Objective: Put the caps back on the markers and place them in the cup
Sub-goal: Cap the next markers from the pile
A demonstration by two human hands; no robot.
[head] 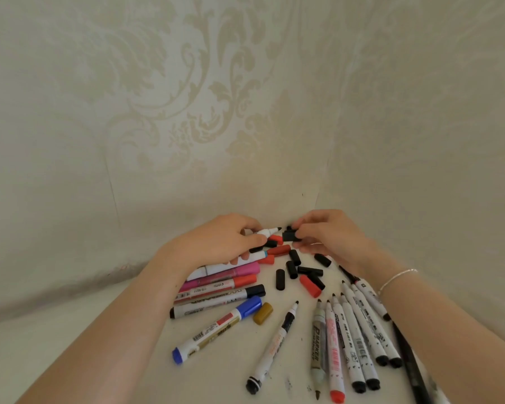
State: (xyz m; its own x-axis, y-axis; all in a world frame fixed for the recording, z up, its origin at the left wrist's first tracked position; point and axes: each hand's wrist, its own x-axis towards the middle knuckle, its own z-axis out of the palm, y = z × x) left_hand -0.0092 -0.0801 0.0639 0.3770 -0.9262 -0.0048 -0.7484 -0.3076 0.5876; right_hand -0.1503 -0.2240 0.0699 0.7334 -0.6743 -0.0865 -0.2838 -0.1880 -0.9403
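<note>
My left hand (219, 243) grips a white uncapped marker (267, 231), its black tip pointing right. My right hand (327, 234) pinches a black cap (288, 236) just right of that tip, a small gap between them. Loose black caps (292, 268) and red caps (310, 286) lie below the hands. Capped markers (216, 290) are piled under my left wrist. A blue-capped marker (216, 326) lies in front. Several uncapped markers (353, 336) fan out at the right. No cup is in view.
A gold cap (263, 314) lies beside the blue marker. A single uncapped marker (274, 345) lies in the middle front. The white table (129, 360) sits in a corner of patterned walls (187, 112). A bracelet (397, 279) circles my right wrist.
</note>
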